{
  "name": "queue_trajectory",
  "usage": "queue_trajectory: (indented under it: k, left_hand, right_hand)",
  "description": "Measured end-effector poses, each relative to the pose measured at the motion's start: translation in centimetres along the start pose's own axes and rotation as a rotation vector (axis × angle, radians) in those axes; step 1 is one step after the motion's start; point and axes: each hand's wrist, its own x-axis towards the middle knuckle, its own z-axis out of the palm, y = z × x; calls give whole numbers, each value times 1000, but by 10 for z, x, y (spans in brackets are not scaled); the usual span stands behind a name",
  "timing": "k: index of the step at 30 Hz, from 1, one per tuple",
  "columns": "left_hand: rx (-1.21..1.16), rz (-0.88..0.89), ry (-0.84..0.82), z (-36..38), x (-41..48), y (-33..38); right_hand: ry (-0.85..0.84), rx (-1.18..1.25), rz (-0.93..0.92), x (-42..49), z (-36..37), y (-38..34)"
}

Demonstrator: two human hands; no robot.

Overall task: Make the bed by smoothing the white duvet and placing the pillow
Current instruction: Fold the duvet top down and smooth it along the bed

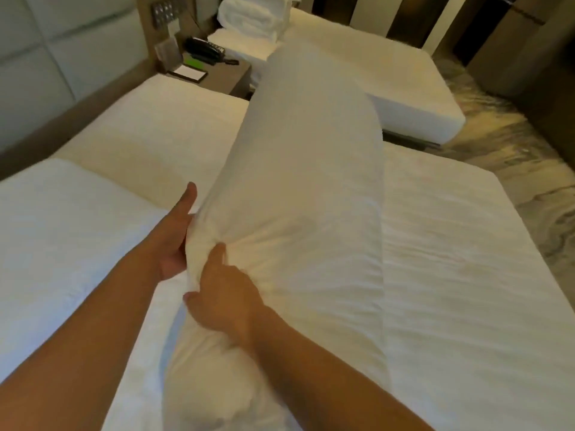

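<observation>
A long white pillow [305, 169] is lifted above the bed, stretching away from me toward the far side. My left hand [175, 234] grips its near left edge with the thumb raised. My right hand [224, 293] pinches bunched fabric at the same near end, just below and right of the left hand. The white duvet [460, 275] covers the bed under the pillow, lightly wrinkled on the right. A second white pillow [56, 231] lies flat on the bed at the left.
A nightstand [230, 79] with a black telephone [205, 51] and a notepad stands beyond the bed. A second bed [389, 73] carries folded white bedding [249, 20]. A padded headboard [46, 57] lines the left wall. Patterned carpet [513, 144] lies on the right.
</observation>
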Motion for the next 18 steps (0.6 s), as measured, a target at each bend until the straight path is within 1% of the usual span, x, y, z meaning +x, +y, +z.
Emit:
queue_trajectory:
  k: [3, 6, 7, 9, 12, 13, 14, 15, 16, 18]
  left_hand:
    - [175, 1, 77, -41, -6, -10]
    - [332, -9, 166, -58, 0, -48]
    - [348, -23, 194, -61, -1, -60]
    - [376, -43, 244, -63, 0, -83]
    - [442, -111, 349, -46, -9, -107]
    - [470, -105, 385, -36, -14, -113]
    - [511, -80, 416, -26, -17, -119]
    - [557, -51, 456, -18, -19, -123]
    - [605, -22, 490, -10, -22, -127]
    - [669, 9, 538, 2, -23, -130]
  right_hand:
    - [157, 73, 42, 29, 57, -17]
    - [225, 134, -35, 38, 95, -22]
    - [252, 137, -85, 39, 104, -18]
    - [269, 157, -168, 32, 116, -3]
    - [197, 196, -216, 2, 109, 24]
    - [214, 232, -233, -8, 108, 36]
    - [265, 238, -248, -20, 107, 48]
    - [344, 184, -261, -29, 108, 60]
    - [418, 55, -242, -37, 108, 70]
    - [475, -128, -120, -53, 104, 89]
